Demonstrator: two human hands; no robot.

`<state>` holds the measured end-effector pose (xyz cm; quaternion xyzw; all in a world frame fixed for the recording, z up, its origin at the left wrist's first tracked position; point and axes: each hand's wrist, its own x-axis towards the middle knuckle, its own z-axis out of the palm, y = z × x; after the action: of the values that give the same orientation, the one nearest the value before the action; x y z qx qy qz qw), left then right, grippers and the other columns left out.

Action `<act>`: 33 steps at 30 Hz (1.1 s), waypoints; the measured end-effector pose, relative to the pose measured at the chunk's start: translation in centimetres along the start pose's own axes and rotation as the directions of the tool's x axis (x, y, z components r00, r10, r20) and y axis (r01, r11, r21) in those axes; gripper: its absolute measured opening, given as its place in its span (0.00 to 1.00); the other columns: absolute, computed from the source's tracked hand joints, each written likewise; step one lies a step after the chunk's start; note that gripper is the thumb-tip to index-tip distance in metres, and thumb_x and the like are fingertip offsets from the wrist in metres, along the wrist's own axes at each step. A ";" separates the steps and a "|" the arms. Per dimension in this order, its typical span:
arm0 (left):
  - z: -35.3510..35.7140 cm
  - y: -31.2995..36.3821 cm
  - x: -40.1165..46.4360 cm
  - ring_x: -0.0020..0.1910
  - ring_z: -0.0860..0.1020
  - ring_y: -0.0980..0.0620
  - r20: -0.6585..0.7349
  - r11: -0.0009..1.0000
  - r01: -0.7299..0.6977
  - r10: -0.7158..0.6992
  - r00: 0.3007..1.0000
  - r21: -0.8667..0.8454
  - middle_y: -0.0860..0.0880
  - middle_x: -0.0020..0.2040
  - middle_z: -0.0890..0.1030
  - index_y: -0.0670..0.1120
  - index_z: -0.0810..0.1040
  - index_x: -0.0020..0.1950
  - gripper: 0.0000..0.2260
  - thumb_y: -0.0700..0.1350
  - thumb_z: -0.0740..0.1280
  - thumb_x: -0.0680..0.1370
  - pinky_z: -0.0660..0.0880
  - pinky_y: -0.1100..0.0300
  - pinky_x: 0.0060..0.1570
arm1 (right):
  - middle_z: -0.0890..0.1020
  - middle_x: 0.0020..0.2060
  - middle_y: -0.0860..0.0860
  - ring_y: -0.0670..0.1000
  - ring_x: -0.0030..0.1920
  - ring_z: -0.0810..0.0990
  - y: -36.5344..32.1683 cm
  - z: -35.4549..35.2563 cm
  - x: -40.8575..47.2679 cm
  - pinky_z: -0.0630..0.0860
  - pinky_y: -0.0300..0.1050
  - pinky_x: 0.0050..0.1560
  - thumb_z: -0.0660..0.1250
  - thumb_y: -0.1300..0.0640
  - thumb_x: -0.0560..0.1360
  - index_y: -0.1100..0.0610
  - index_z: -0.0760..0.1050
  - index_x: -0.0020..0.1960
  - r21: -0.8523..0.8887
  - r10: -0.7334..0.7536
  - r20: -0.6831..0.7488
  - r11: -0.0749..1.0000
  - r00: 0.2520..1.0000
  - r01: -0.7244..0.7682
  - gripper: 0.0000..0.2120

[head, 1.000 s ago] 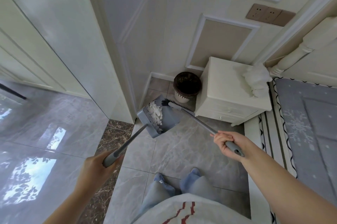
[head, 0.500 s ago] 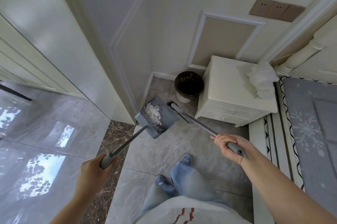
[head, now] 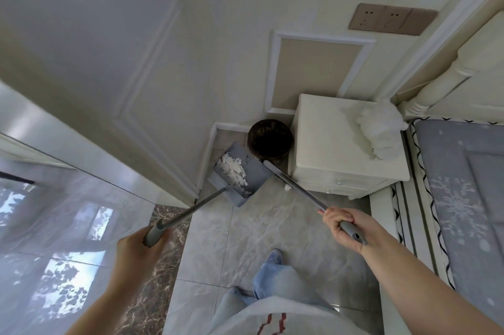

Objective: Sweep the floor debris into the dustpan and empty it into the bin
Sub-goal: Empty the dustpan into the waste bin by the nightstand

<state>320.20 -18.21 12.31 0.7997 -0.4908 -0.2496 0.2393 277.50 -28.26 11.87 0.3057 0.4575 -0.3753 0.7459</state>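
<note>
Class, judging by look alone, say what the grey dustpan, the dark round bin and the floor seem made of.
Grey dustpan: probably matt plastic, moulded with comb teeth. Dark round bin: seemingly woven wicker, textured wall. Floor: glossy marble-look tile, veined, reflective, with grout lines.

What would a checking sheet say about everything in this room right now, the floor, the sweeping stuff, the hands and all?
Surface: grey marble-look tile floor; one small white scrap lies by the broom's shaft.
Job's things: grey dustpan holds a heap of white debris, next to the dark round bin; the broom reaches toward the bin.
Clutter: white fluffy bundle on the white nightstand.
Hands: left hand grips the dustpan's long handle; right hand grips the broom's handle.
Cables: nothing seen.
Surroundings: white door, brown wall sockets, grey bed cover.
</note>
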 end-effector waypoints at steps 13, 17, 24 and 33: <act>0.0 5.7 9.9 0.20 0.65 0.53 0.080 0.994 -0.019 0.011 0.997 0.106 0.53 0.19 0.66 0.44 0.71 0.26 0.21 0.50 0.72 0.75 0.59 0.68 0.19 | 0.64 0.26 0.47 0.47 0.16 0.65 -1.7 2.0 2.3 0.64 0.33 0.16 0.54 0.72 0.72 0.64 0.60 0.73 0.134 0.005 0.027 0.991 1.000 -0.009 0.28; -0.1 8.3 14.3 0.22 0.65 0.51 0.126 0.995 -0.023 0.010 0.992 0.100 0.53 0.20 0.66 0.46 0.68 0.27 0.22 0.52 0.70 0.76 0.60 0.63 0.25 | 0.63 0.26 0.46 0.47 0.16 0.65 -1.1 4.0 3.4 0.63 0.33 0.16 0.53 0.72 0.73 0.52 0.59 0.72 0.240 0.028 0.075 0.970 0.997 -0.045 0.31; 0.4 11.1 22.8 0.28 0.71 0.49 0.206 0.980 -0.077 0.038 0.978 0.184 0.47 0.26 0.74 0.43 0.76 0.33 0.20 0.56 0.68 0.77 0.66 0.57 0.30 | 0.67 0.20 0.52 0.49 0.15 0.66 1.3 7.3 5.3 0.64 0.33 0.16 0.53 0.76 0.69 0.42 0.56 0.72 0.422 -0.051 0.176 0.906 0.983 -0.029 0.40; 2.5 15.2 29.6 0.36 0.78 0.42 0.250 0.977 -0.148 0.108 0.962 0.151 0.48 0.29 0.77 0.47 0.75 0.31 0.20 0.59 0.68 0.75 0.67 0.56 0.34 | 0.66 0.20 0.53 0.49 0.14 0.66 3.7 13.6 9.6 0.65 0.37 0.13 0.50 0.71 0.69 0.59 0.64 0.39 0.551 -0.152 0.171 0.834 0.973 0.033 0.10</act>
<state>320.20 -51.45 15.09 0.7475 -0.5862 -0.2862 0.1255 289.61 -39.84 8.86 0.4416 0.2658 -0.5555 0.6526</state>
